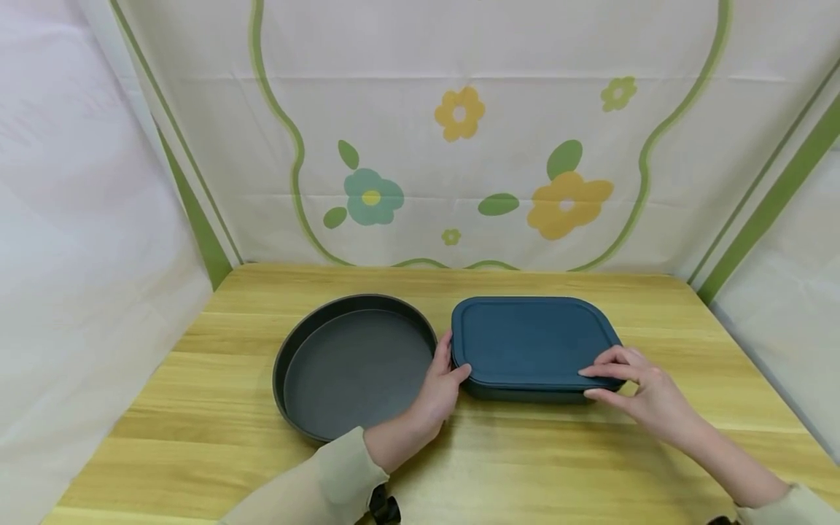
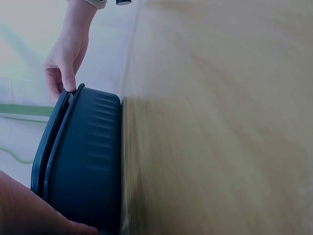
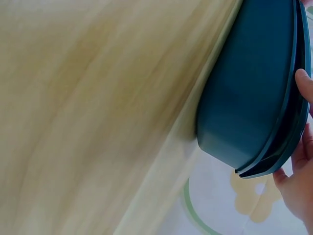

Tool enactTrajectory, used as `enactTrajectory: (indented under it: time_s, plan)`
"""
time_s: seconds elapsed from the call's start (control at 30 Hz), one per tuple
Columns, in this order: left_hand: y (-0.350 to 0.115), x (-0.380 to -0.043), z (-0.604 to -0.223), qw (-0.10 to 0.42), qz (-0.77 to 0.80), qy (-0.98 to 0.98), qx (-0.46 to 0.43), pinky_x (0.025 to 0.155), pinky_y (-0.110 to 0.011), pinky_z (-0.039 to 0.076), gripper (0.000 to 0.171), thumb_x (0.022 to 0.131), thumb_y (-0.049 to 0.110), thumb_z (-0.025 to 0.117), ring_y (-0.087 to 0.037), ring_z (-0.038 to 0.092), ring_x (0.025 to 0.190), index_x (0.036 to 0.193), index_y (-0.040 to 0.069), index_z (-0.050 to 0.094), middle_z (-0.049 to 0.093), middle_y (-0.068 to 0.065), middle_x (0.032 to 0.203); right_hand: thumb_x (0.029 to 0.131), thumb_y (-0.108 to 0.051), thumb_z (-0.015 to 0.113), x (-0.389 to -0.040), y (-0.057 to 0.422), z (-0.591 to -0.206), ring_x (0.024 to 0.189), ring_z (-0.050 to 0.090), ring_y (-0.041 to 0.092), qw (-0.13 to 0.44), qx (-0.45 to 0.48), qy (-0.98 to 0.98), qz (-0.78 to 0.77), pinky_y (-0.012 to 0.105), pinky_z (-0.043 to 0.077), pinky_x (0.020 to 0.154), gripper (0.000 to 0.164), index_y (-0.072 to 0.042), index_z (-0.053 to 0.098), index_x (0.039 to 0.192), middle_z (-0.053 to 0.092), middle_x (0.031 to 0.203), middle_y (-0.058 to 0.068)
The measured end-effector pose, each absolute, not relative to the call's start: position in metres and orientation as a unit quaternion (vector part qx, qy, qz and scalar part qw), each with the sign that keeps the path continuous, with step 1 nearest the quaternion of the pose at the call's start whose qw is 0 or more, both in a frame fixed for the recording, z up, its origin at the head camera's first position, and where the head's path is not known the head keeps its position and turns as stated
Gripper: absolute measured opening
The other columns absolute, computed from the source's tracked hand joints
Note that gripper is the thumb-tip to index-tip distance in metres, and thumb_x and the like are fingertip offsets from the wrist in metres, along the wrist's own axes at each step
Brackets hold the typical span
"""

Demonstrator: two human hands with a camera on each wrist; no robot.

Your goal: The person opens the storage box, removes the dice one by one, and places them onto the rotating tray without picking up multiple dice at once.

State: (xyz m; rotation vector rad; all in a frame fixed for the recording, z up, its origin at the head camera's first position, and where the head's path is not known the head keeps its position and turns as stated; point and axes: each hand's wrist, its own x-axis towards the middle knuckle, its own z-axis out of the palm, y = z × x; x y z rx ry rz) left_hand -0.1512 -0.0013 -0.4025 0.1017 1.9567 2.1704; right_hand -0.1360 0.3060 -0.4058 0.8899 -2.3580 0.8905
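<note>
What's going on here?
A person is handling a dark blue rectangular container on a wooden table. The left hand holds its left end, while the right hand pinches the lid near the closest right corner. The lid lies over the container, but the wrist views show a gap between it and the rim. A round dark pan sits to the left, with nothing in the visible part.

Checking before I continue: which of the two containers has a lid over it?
The blue rectangular box, right of the round dark pan. The right hand pinches its lid; the pan stands open.
</note>
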Motion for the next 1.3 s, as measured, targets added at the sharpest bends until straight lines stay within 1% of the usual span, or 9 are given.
enactTrajectory:
  time_s: [0.2, 0.37, 0.53, 0.6, 0.83, 1.0, 1.13, 1.23, 1.3]
  plan:
    - [-0.002, -0.150, -0.404, 0.109, 0.735, 0.668, 0.041, 0.113, -0.052, 0.013, 0.070, 0.101, 0.008, 0.051, -0.035, 0.004, 0.145, 0.156, 0.002, 0.009, 0.007, -0.020, 0.160, 0.055, 0.009, 0.086, -0.140, 0.310, -0.404, 0.092, 0.049, 0.005, 0.249, 0.328, -0.854, 0.318, 0.014, 0.039, 0.072, 0.050, -0.015, 0.078, 0.099, 0.060, 0.095, -0.003]
    - [-0.002, -0.152, -0.406, 0.113, 0.749, 0.651, 0.051, 0.114, -0.051, 0.010, 0.063, 0.103, 0.008, 0.043, -0.036, 0.002, 0.145, 0.155, -0.001, 0.008, 0.003, -0.020, 0.160, 0.056, 0.007, 0.086, -0.141, 0.313, -0.403, 0.095, 0.049, 0.004, 0.255, 0.318, -0.860, 0.307, 0.012, 0.038, 0.075, 0.049, -0.015, 0.077, 0.098, 0.060, 0.096, -0.004]
    - [-0.001, -0.152, -0.405, 0.105, 0.761, 0.639, 0.041, 0.114, -0.050, 0.008, 0.057, 0.102, 0.001, 0.034, -0.037, 0.003, 0.145, 0.154, -0.002, 0.012, 0.004, -0.021, 0.160, 0.074, -0.019, 0.082, -0.144, 0.316, -0.404, 0.096, 0.048, 0.005, 0.262, 0.327, -0.854, 0.308, 0.012, 0.038, 0.075, 0.025, -0.014, 0.077, 0.098, 0.059, 0.097, -0.003]
    - [0.000, -0.152, -0.406, 0.100, 0.762, 0.638, 0.039, 0.114, -0.050, 0.009, 0.057, 0.100, -0.001, 0.033, -0.037, 0.005, 0.145, 0.154, -0.003, 0.013, 0.005, -0.022, 0.159, 0.079, -0.029, 0.077, -0.145, 0.317, -0.404, 0.096, 0.048, 0.006, 0.265, 0.331, -0.852, 0.308, 0.012, 0.038, 0.075, 0.024, -0.014, 0.077, 0.098, 0.060, 0.096, -0.003]
    - [0.003, -0.153, -0.405, 0.094, 0.748, 0.655, 0.040, 0.114, -0.050, 0.012, 0.067, 0.093, -0.012, 0.037, -0.036, 0.007, 0.145, 0.154, -0.002, 0.013, 0.009, -0.022, 0.159, 0.070, -0.014, 0.085, -0.146, 0.319, -0.402, 0.098, 0.048, 0.006, 0.267, 0.322, -0.857, 0.300, 0.011, 0.037, 0.077, 0.028, -0.013, 0.077, 0.098, 0.060, 0.097, -0.003]
    - [0.004, -0.154, -0.407, 0.093, 0.735, 0.670, 0.053, 0.113, -0.049, 0.015, 0.070, 0.092, -0.015, 0.037, -0.035, 0.010, 0.144, 0.155, -0.001, 0.011, 0.012, -0.021, 0.159, 0.078, -0.028, 0.079, -0.148, 0.321, -0.403, 0.097, 0.048, 0.007, 0.272, 0.330, -0.853, 0.298, 0.012, 0.037, 0.077, 0.025, -0.013, 0.077, 0.098, 0.060, 0.096, -0.002]
    - [0.003, -0.153, -0.407, 0.095, 0.732, 0.672, 0.060, 0.113, -0.049, 0.015, 0.069, 0.093, -0.015, 0.036, -0.035, 0.008, 0.145, 0.155, -0.001, 0.010, 0.010, -0.021, 0.159, 0.085, -0.041, 0.067, -0.152, 0.324, -0.403, 0.096, 0.049, 0.008, 0.275, 0.340, -0.851, 0.291, 0.012, 0.037, 0.076, 0.033, -0.012, 0.076, 0.098, 0.060, 0.096, -0.002]
    - [0.003, -0.153, -0.407, 0.096, 0.729, 0.675, 0.061, 0.113, -0.049, 0.015, 0.068, 0.093, -0.015, 0.036, -0.035, 0.007, 0.145, 0.155, -0.001, 0.011, 0.008, -0.021, 0.159, 0.086, -0.043, 0.064, -0.156, 0.325, -0.402, 0.096, 0.049, 0.008, 0.276, 0.345, -0.850, 0.286, 0.012, 0.038, 0.076, 0.036, -0.011, 0.076, 0.098, 0.060, 0.096, -0.001]
    - [0.003, -0.154, -0.407, 0.096, 0.726, 0.678, 0.058, 0.113, -0.050, 0.016, 0.068, 0.093, -0.015, 0.037, -0.035, 0.007, 0.145, 0.155, 0.000, 0.012, 0.008, -0.021, 0.159, 0.083, -0.033, 0.073, -0.159, 0.326, -0.400, 0.096, 0.049, 0.008, 0.273, 0.342, -0.853, 0.282, 0.013, 0.037, 0.076, 0.027, -0.011, 0.076, 0.098, 0.060, 0.097, -0.001]
